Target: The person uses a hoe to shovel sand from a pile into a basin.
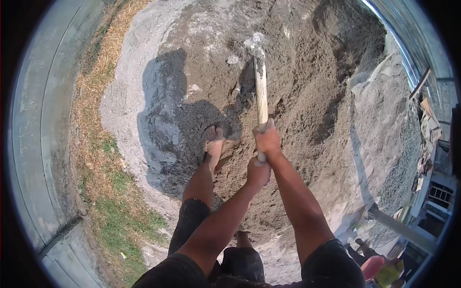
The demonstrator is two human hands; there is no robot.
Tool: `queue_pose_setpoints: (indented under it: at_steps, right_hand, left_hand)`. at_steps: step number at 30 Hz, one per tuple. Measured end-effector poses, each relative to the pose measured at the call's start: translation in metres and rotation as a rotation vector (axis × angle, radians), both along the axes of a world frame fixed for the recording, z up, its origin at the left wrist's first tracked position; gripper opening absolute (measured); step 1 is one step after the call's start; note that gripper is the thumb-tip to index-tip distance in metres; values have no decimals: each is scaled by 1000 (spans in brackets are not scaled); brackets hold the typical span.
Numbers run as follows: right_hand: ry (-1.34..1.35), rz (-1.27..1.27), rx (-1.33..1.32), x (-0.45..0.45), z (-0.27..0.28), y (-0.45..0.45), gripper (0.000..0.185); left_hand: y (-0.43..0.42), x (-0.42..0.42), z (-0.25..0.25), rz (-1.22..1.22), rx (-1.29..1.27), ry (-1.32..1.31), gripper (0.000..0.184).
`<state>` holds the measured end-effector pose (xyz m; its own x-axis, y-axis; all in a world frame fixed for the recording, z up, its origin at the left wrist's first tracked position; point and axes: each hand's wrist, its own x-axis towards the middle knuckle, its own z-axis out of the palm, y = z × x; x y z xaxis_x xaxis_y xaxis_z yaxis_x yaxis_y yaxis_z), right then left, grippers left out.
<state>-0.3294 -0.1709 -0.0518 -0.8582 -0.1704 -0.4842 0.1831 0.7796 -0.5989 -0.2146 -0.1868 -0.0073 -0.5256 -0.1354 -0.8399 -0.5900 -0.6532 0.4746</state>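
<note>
Both of my hands are closed around a pale wooden tool handle that points away from me over a pile of damp sand. My right hand grips it farther forward. My left hand is wrapped round the near end, just behind the right. The far end is smeared with grey mix and meets a pale clod. The tool's head is not clearly visible, so I cannot tell whether it is a shovel or a hoe. My bare foot rests on the sand left of the handle.
Dry grass and straw border the pile on the left, beside a concrete wall. Corrugated metal sheeting stands at upper right. Grey gravel lies right. Another person is partly visible at lower right, near a beam.
</note>
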Motion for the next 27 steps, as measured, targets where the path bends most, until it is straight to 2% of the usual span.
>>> queue_pose_setpoints:
  at_steps: [1, 2, 3, 4, 5, 6, 7, 9, 10, 11, 12, 13, 15, 16, 17, 19, 21, 22, 24, 25, 26, 27]
  right_hand:
    - [-98, -47, -47, 35, 9, 28, 46]
    - [-155, -82, -11, 70, 34, 46, 42]
    - [-154, -100, 90, 102, 48, 63, 42]
    - [-264, -215, 14, 125, 49, 82, 43]
    - [-160, -195, 33, 146, 48, 97, 43]
    - [18, -146, 102, 163, 43, 111, 39]
    - [29, -159, 106, 153, 61, 114, 39]
    - [-81, -281, -133, 120, 134, 105, 34]
    - [108, -218, -181, 98, 152, 105, 33]
    - [154, -245, -279, 67, 176, 99, 34]
    - [384, -205, -403, 32, 197, 92, 37]
    - [754, -29, -385, -13, 228, 79, 41]
    - [852, -128, -579, -95, 312, 31, 36]
    - [905, -169, -673, -135, 354, 7, 33]
    - [990, -126, -793, -177, 387, -15, 22]
    - [1169, -68, -780, -257, 407, -58, 23]
    - [1229, -38, -664, -335, 393, -105, 24]
    - [1207, -34, -572, -369, 367, -124, 25]
    - [1078, -53, -332, -435, 291, -156, 27]
    - [952, -46, -204, -459, 236, -165, 28]
    - [779, -20, -75, -475, 174, -170, 29]
    - [603, 26, 58, -482, 103, -167, 30]
  left_hand:
    - [21, 32, 17, -33, 26, -59, 16]
    - [45, 70, 17, 71, 147, -11, 14]
    - [69, 105, 12, 3, 83, -59, 11]
    - [99, 139, -9, -109, -137, -61, 14]
    - [101, 146, 17, -165, -127, -127, 20]
    - [109, 158, 16, -261, -244, -4, 18]
    - [114, 152, 17, -273, -241, 9, 18]
    - [115, 132, 30, -214, -344, 410, 21]
    - [104, 96, 52, -243, -352, 466, 24]
    - [97, 56, 65, -165, -278, 553, 28]
    - [83, 12, 73, -192, -412, 776, 38]
    - [68, -41, 91, -261, -465, 815, 44]
    - [31, -161, 161, -30, -441, 1025, 41]
    - [-8, -212, 212, -199, -667, 961, 41]
    - [-38, -259, 253, -134, -787, 1023, 36]
    - [-86, -358, 300, -15, -1113, 1129, 28]
    - [-145, -399, 327, -82, -869, 1317, 30]
    - [-158, -440, 307, -83, -884, 1323, 30]
    - [-168, -527, 232, -34, -1101, 1057, 28]
    - [-174, -521, 185, -84, -800, 876, 27]
    - [-172, -513, 126, -116, -687, 628, 30]
    - [-166, -503, 46, -207, -487, 470, 32]
